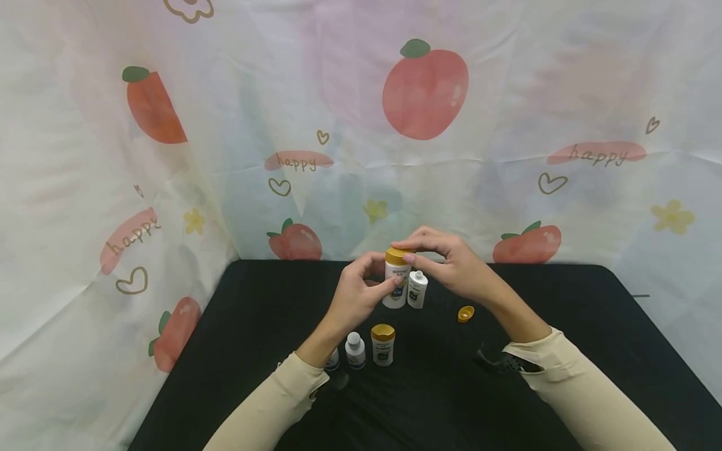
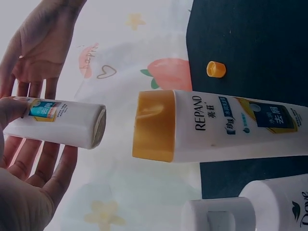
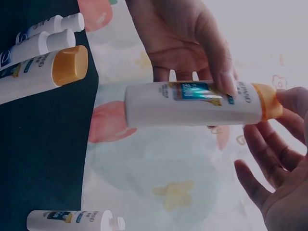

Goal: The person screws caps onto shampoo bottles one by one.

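Observation:
My left hand (image 1: 361,285) grips the body of a white shampoo bottle (image 1: 397,294), its thumb across the front label. The bottle is upright in the head view, lifted above the table. The fingers and thumb of my right hand (image 1: 451,263) pinch its orange-yellow cap (image 1: 398,255) from above; in the right wrist view the cap (image 3: 269,102) sits on the bottle's end. Behind it to the right stands a white bottle with a bare nozzle (image 1: 417,291). A loose yellow cap (image 1: 465,314) lies on the table below my right forearm.
Nearer me stands another yellow-capped shampoo bottle (image 1: 383,352), beside a white-capped bottle (image 1: 355,352). A further white bottle (image 1: 333,360) is partly hidden by my left forearm. The black table (image 1: 440,388) meets a fruit-printed curtain (image 1: 350,94) behind and to the left.

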Available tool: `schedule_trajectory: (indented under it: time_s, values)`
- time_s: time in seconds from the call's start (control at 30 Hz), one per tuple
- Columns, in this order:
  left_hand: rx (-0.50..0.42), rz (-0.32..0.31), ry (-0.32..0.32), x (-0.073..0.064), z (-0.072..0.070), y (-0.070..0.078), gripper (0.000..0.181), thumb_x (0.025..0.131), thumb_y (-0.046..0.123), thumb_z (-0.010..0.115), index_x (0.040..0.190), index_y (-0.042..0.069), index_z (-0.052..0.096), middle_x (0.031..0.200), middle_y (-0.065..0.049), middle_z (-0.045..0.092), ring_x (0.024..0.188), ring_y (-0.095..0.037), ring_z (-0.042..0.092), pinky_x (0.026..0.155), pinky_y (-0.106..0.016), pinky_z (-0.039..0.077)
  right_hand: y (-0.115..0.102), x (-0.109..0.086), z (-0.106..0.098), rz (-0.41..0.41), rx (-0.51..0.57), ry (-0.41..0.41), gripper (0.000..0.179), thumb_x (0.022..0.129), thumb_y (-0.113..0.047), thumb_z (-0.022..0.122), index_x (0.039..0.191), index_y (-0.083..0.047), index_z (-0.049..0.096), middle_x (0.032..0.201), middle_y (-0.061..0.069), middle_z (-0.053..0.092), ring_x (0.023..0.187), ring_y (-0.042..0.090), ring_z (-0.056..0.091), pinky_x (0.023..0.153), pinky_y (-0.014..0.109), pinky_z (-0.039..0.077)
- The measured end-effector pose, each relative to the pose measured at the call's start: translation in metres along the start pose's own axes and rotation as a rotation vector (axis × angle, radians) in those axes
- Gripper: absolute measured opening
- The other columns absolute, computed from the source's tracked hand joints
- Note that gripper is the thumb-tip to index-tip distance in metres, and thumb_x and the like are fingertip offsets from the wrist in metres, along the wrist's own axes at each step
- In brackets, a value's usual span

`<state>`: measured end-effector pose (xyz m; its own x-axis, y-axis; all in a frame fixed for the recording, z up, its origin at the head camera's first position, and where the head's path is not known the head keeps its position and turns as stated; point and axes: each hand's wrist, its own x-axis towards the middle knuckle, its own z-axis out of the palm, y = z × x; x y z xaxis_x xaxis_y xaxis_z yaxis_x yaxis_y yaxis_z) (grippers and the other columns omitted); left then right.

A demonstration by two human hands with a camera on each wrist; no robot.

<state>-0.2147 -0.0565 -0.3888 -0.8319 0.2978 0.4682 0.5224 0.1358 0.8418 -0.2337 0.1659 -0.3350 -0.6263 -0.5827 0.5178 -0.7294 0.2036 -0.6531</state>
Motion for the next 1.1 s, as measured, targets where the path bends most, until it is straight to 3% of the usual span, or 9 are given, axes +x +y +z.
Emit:
schedule_trajectory:
  time_s: [0.23,0.47,0.73,0.87,1.1]
  values:
    - [0.012,-0.011,-0.003,-0.0008,-0.0001,0.0002,0.032,0.092,0.016,0.077,0.121,0.010,0.065,0.105,-0.007,0.068,0.095,-0.018,0.067,0.079,-0.035,0.060,0.0001,0.0001,-0.0061,-0.003,-0.017,-0.039,0.035,0.099,-0.001,0.064,0.130,-0.014,0.070,0.118,-0.002,0.063,0.105,0.014,0.058,0.086,0.026,0.051]
    - [-0.020,-0.027,-0.001,-0.0015,0.0021,-0.0006,0.031,0.092,0.014,0.077,0.121,0.009,0.065,0.107,-0.009,0.067,0.097,-0.021,0.067,0.082,-0.045,0.060,0.0004,-0.0002,-0.0078,0.020,0.004,-0.027,0.035,0.096,-0.002,0.068,0.128,-0.016,0.072,0.114,-0.002,0.064,0.103,0.015,0.058,0.084,0.027,0.051]
    - [0.010,-0.014,0.009,-0.0007,0.0017,-0.0004,0.029,0.091,0.013,0.078,0.117,0.010,0.066,0.104,-0.006,0.068,0.094,-0.018,0.067,0.081,-0.038,0.060,0.0009,-0.0004,-0.0058,0.029,-0.022,0.027,0.035,0.089,-0.004,0.077,0.122,-0.018,0.074,0.110,-0.004,0.067,0.101,0.014,0.060,0.086,0.028,0.052]
    - [0.010,-0.016,0.008,-0.0010,0.0013,-0.0007,0.028,0.091,0.013,0.078,0.116,0.010,0.066,0.104,-0.007,0.068,0.094,-0.019,0.067,0.081,-0.041,0.060,0.0030,0.0001,-0.0038,-0.001,-0.030,0.036,0.037,0.087,-0.002,0.078,0.121,-0.015,0.074,0.108,-0.003,0.067,0.099,0.012,0.061,0.086,0.027,0.053]
    - [0.001,-0.041,0.013,-0.0016,0.0012,-0.0018,0.032,0.089,0.006,0.078,0.117,0.006,0.065,0.106,-0.011,0.068,0.096,-0.023,0.066,0.083,-0.047,0.059,0.0042,-0.0021,-0.0071,-0.013,-0.057,-0.025,0.040,0.091,0.000,0.073,0.129,-0.014,0.071,0.112,-0.005,0.065,0.102,0.012,0.060,0.087,0.024,0.051]
